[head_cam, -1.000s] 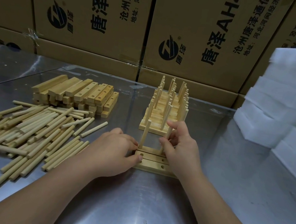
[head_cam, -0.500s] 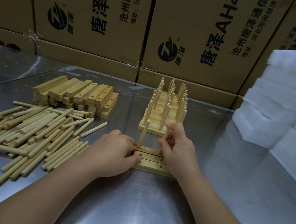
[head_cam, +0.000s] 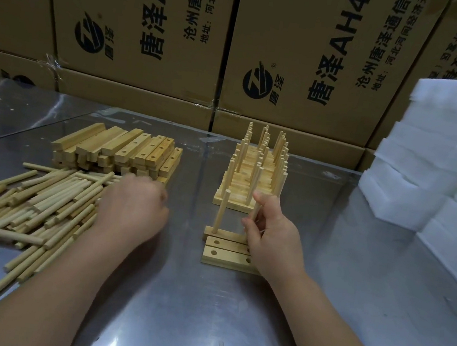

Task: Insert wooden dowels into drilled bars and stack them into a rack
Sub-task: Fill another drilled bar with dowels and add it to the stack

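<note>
The right hand [head_cam: 268,236] pinches a dowel [head_cam: 255,214] in the bar [head_cam: 226,234]; press it straight down; left hand [head_cam: 132,212] blurred over the pile [head_cam: 28,204], grip unclear.

A warehouse packing bench: steel table [head_cam: 201,329], stacked printed cartons [head_cam: 310,53], white foam blocks [head_cam: 438,159].

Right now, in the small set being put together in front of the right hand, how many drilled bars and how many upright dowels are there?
drilled bars: 3
upright dowels: 2 (the right hand pinches one)
Total: 5
</note>
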